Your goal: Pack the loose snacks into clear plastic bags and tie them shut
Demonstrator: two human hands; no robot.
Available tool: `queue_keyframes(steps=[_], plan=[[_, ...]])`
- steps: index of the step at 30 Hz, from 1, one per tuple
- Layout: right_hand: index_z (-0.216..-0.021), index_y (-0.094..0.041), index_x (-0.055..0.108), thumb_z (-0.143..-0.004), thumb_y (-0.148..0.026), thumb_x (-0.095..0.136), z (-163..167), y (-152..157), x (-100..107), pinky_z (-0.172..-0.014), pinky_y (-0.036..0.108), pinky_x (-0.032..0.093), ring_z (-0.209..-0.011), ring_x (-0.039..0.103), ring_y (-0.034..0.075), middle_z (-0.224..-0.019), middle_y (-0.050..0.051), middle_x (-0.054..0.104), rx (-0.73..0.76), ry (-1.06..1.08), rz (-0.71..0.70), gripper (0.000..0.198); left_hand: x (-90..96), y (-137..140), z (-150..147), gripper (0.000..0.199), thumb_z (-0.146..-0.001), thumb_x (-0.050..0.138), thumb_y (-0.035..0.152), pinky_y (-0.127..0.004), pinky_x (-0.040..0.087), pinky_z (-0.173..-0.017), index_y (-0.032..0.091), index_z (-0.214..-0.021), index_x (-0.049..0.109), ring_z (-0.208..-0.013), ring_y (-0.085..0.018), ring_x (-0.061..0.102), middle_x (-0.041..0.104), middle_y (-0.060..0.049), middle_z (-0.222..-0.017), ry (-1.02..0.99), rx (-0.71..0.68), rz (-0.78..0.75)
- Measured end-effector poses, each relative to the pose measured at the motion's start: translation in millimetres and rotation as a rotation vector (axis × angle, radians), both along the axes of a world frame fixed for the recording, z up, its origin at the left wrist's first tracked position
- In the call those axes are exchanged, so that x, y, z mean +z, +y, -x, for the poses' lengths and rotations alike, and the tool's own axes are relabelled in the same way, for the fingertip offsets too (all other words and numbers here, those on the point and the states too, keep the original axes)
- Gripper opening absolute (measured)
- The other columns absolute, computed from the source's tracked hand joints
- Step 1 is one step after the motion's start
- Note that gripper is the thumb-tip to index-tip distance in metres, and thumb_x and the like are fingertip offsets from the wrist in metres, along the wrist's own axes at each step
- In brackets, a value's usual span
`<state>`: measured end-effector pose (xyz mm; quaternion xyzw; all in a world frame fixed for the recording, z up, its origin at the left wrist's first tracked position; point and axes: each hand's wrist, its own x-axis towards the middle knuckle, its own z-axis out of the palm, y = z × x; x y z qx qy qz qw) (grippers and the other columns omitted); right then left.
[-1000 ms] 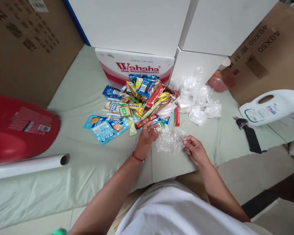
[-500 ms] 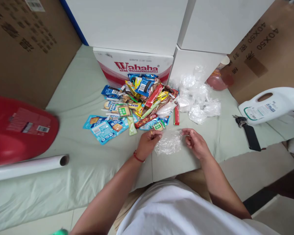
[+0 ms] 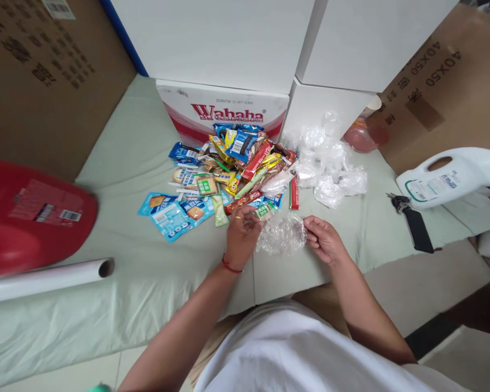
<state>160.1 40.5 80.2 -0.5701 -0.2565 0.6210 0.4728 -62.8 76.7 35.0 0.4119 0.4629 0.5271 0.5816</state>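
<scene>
A crumpled clear plastic bag is spread between my two hands at the near side of the table. My left hand, with a ring and a red bracelet, is closed at the bag's left edge. Its fingertips come right up to a small green-and-white cracker packet; whether they touch it I cannot tell. My right hand pinches the bag's right edge between thumb and forefinger. Just beyond lies a heap of wrapped snacks, with blue packets at its left.
More crumpled clear bags are piled right of the snacks. A Wahaha carton stands behind. A red container and a white roll lie left; a white jug, keys and a black phone-like object lie right.
My left hand has shifted a little left and its fingers have moved up beside the green packet. The bag is puffed out more, and my right fingers have closed on its edge.
</scene>
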Motion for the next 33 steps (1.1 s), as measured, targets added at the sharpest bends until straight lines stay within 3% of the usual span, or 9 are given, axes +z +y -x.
queue_keyframes(steps=[4, 8, 10, 12, 18, 23, 29, 33], plan=[[-0.078, -0.021, 0.064, -0.067, -0.05, 0.092, 12, -10, 4, -0.043, 0.021, 0.015, -0.047, 0.026, 0.005, -0.056, -0.008, 0.04, -0.024, 0.007, -0.094, 0.042, 22.1, -23, -15, 0.027, -0.082, 0.079, 0.045, -0.026, 0.042, -0.063, 0.023, -0.089, 0.066, -0.077, -0.016, 0.054, 0.06, -0.002, -0.087, 0.076, -0.093, -0.085], [-0.08, -0.02, 0.069, -0.071, -0.053, 0.089, 25, -16, 6, -0.046, 0.023, 0.018, -0.047, 0.032, 0.006, -0.057, -0.006, 0.048, 0.044, -0.071, -0.176, 0.039, 34.5, -33, -38, 0.035, -0.076, 0.084, 0.045, -0.027, 0.04, -0.06, 0.023, -0.099, 0.07, -0.078, -0.018, 0.054, 0.059, -0.003, -0.089, 0.221, -0.144, -0.127], [-0.081, -0.021, 0.07, -0.072, -0.055, 0.088, 29, -17, 5, -0.047, 0.024, 0.021, -0.048, 0.034, 0.007, -0.058, -0.005, 0.05, 0.041, -0.112, -0.204, 0.04, 32.6, -31, -44, 0.023, -0.083, 0.078, 0.043, -0.028, 0.041, -0.064, 0.022, -0.087, 0.07, -0.074, -0.016, 0.051, 0.058, -0.002, -0.084, 0.239, -0.148, -0.131], [-0.08, -0.021, 0.068, -0.074, -0.056, 0.086, 28, -19, 3, -0.049, 0.024, 0.023, -0.05, 0.036, 0.007, -0.062, -0.004, 0.054, 0.012, -0.137, -0.213, 0.04, 26.4, -27, -43, 0.024, -0.087, 0.073, 0.043, -0.029, 0.041, -0.068, 0.021, -0.08, 0.066, -0.072, -0.015, 0.05, 0.059, 0.0, -0.078, 0.174, -0.139, -0.081], [-0.079, -0.021, 0.064, -0.077, -0.057, 0.083, 14, -31, -5, -0.049, 0.025, 0.026, -0.052, 0.037, 0.008, -0.075, -0.001, 0.063, -0.094, -0.131, -0.21, 0.04, 16.0, -30, -37, 0.03, -0.088, 0.073, 0.049, -0.028, 0.041, -0.067, 0.022, -0.085, 0.062, -0.071, -0.014, 0.05, 0.063, 0.001, -0.082, 0.057, -0.059, 0.024], [-0.086, -0.022, 0.069, -0.079, -0.054, 0.083, 17, -36, -6, -0.05, 0.024, 0.027, -0.051, 0.037, 0.008, -0.064, -0.005, 0.055, -0.028, -0.118, -0.236, 0.036, 28.6, -38, -53, 0.034, -0.072, 0.085, 0.037, -0.028, 0.047, -0.073, 0.021, -0.097, 0.069, -0.087, -0.017, 0.062, 0.069, -0.003, -0.098, 0.123, -0.21, -0.02], [-0.094, -0.022, 0.07, -0.081, -0.054, 0.08, 18, -34, -2, -0.051, 0.024, 0.031, -0.055, 0.04, 0.008, -0.079, -0.001, 0.066, -0.009, -0.213, -0.267, 0.036, 18.0, -31, -51, 0.021, -0.078, 0.078, 0.038, -0.025, 0.044, -0.068, 0.02, -0.084, 0.068, -0.071, -0.012, 0.056, 0.066, 0.002, -0.077, -0.002, -0.056, 0.024], [-0.09, -0.022, 0.069, -0.077, -0.058, 0.083, 20, -32, -1, -0.048, 0.024, 0.028, -0.054, 0.039, 0.008, -0.077, -0.002, 0.062, -0.03, -0.19, -0.206, 0.041, 10.3, -32, -42, 0.019, -0.081, 0.076, 0.037, -0.025, 0.046, -0.067, 0.02, -0.088, 0.071, -0.07, -0.013, 0.058, 0.069, 0.001, -0.078, 0.003, -0.071, 0.016]])
